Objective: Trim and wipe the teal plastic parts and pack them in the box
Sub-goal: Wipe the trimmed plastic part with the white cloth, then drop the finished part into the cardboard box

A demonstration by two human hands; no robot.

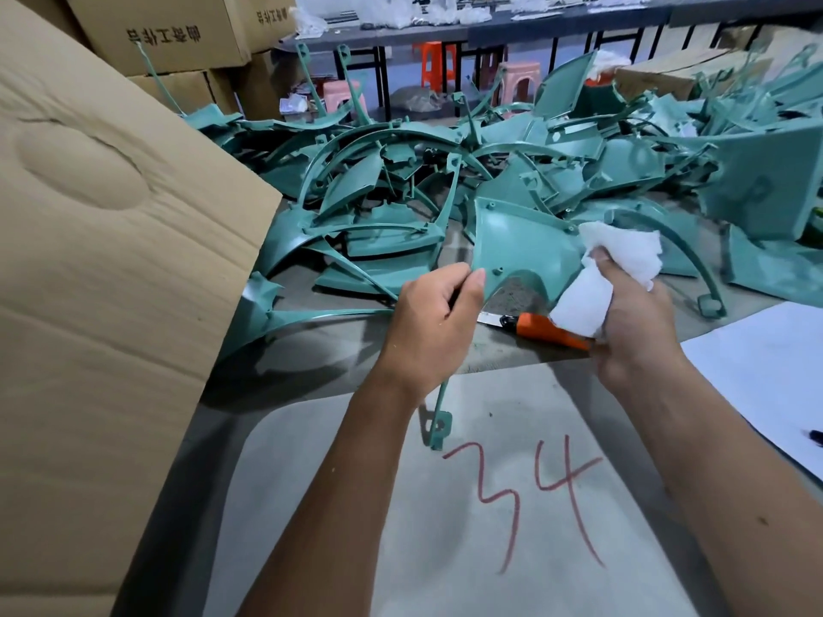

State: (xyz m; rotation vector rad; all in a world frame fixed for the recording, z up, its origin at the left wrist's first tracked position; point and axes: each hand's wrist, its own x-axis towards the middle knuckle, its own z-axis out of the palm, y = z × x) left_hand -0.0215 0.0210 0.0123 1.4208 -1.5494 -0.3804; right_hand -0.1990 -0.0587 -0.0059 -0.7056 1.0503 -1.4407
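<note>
My left hand (434, 320) grips the lower left edge of a teal plastic part (519, 244), a curved panel with a thin arm that hangs down below my wrist. My right hand (632, 322) holds a white cloth (614, 264) bunched in its fingers, pressed against the panel's right edge. An orange-handled knife (545, 329) lies on the table under the part, between my hands. A large heap of teal parts (445, 171) covers the table behind. The flap of a big cardboard box (102, 269) fills the left side.
A grey sheet marked "34" in red (512, 496) lies on the table in front of me. A white sheet (770, 376) sits at the right. Stacked cartons (178, 33) stand at the back left, with stools and a long bench behind the heap.
</note>
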